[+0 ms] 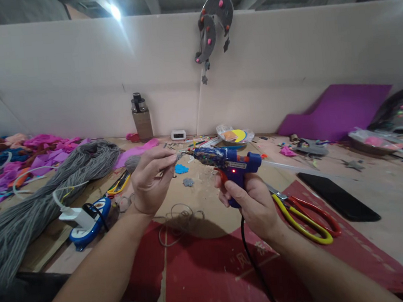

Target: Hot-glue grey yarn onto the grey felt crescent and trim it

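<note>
My right hand (pixel 258 202) is wrapped round the handle of a blue hot glue gun (pixel 238 166), with a finger at its orange trigger. A red light glows on the gun's side, and its nozzle points left. My left hand (pixel 150 179) pinches a small grey piece (pixel 179 156) right at the nozzle tip; fingers hide most of it, and I cannot tell whether the tip touches it. On the cardboard below lie a blue cutout (pixel 181 168), a grey cutout (pixel 188 182) and a loose coil of thin grey cord (pixel 182 214).
Scissors (pixel 304 217) and a black phone (pixel 337 195) lie at right. At left are a blue power strip (pixel 90 223), a yellow cutter (pixel 119 182) and grey yarn (pixel 82 167). A bottle (pixel 142 118) stands by the wall. The gun's cord (pixel 248 251) hangs down in front.
</note>
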Demonstrator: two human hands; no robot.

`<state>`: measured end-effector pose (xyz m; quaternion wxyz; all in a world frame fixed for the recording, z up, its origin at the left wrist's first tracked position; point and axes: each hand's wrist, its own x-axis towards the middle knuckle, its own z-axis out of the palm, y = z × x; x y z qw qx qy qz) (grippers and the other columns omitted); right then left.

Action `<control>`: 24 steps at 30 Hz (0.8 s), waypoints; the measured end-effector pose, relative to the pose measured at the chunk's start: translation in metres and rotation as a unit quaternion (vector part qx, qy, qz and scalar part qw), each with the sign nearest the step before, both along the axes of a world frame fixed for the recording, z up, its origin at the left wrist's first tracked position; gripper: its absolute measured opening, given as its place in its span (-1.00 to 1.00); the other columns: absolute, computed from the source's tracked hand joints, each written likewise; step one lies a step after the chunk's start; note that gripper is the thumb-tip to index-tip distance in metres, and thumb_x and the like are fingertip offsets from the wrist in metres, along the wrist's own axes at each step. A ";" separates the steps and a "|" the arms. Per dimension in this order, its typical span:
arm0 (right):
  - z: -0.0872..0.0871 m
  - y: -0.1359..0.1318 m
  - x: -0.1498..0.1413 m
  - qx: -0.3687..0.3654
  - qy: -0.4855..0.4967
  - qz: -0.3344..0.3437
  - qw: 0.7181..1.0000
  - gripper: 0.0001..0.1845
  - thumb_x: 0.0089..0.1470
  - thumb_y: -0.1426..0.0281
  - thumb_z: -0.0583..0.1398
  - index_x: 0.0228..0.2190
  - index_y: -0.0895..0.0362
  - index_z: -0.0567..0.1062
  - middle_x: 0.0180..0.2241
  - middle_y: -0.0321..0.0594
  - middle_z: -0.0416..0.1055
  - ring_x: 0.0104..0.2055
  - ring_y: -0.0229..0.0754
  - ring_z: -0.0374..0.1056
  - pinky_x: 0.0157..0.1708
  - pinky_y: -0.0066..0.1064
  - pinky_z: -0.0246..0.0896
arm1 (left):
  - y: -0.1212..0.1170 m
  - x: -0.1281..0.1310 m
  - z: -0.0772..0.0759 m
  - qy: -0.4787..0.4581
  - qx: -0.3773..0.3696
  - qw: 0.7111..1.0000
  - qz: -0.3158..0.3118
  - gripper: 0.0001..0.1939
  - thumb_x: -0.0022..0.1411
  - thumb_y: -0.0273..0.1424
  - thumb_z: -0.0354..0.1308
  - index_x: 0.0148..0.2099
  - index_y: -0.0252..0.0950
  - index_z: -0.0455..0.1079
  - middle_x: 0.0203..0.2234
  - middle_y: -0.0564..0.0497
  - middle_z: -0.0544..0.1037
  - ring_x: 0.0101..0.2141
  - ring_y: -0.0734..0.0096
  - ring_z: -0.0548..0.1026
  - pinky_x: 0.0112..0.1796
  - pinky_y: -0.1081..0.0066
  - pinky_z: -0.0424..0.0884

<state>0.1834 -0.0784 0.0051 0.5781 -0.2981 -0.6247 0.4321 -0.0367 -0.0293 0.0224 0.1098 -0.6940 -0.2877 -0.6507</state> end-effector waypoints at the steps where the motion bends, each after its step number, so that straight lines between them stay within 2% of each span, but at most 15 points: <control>1: 0.000 0.000 0.000 0.001 -0.003 0.005 1.000 -0.80 0.22 0.23 0.16 -0.30 0.12 0.40 -0.36 -0.26 0.40 -0.52 -0.33 0.24 -0.50 -0.41 0.22 | 0.000 0.000 0.000 0.001 0.002 1.000 -0.001 -0.88 0.15 -0.45 0.30 -0.24 -0.12 0.55 -0.26 0.02 0.63 -0.19 0.33 0.58 -0.13 0.23 0.52; 6: 0.001 -0.003 0.001 0.008 -0.023 0.002 1.000 -0.80 0.24 0.24 0.14 -0.30 0.12 0.42 -0.45 -0.30 0.34 -0.50 -0.31 0.23 -0.48 -0.40 0.20 | 0.000 0.001 0.001 0.010 0.025 1.000 -0.007 -0.79 0.14 -0.52 0.29 -0.20 -0.11 0.53 -0.26 0.04 0.63 -0.18 0.34 0.58 -0.12 0.23 0.52; 15: 0.003 -0.005 0.001 0.017 -0.037 0.005 0.999 -0.80 0.26 0.25 0.12 -0.26 0.12 0.44 -0.37 -0.27 0.38 -0.50 -0.32 0.22 -0.48 -0.41 0.18 | -0.001 0.005 0.002 -0.036 0.003 0.999 -0.021 -0.84 0.13 -0.52 0.31 -0.24 -0.15 0.53 -0.27 0.04 0.62 -0.22 0.37 0.57 -0.15 0.28 0.51; 20: 0.002 -0.007 0.003 0.007 -0.052 -0.002 0.999 -0.79 0.27 0.26 0.11 -0.29 0.12 0.45 -0.46 -0.31 0.34 -0.50 -0.32 0.21 -0.47 -0.41 0.16 | 0.002 0.007 0.002 -0.052 0.021 0.998 -0.021 -0.83 0.13 -0.56 0.30 -0.24 -0.19 0.51 -0.28 0.04 0.61 -0.23 0.42 0.57 -0.18 0.34 0.51; 24: 0.003 -0.006 0.001 0.015 -0.015 0.003 1.000 -0.85 0.26 0.29 0.13 -0.25 0.10 0.44 -0.35 -0.30 0.38 -0.49 -0.35 0.21 -0.46 -0.41 0.18 | 0.002 0.006 0.002 -0.043 0.024 0.999 -0.015 -0.84 0.14 -0.56 0.30 -0.25 -0.20 0.50 -0.30 0.04 0.61 -0.24 0.42 0.57 -0.19 0.34 0.52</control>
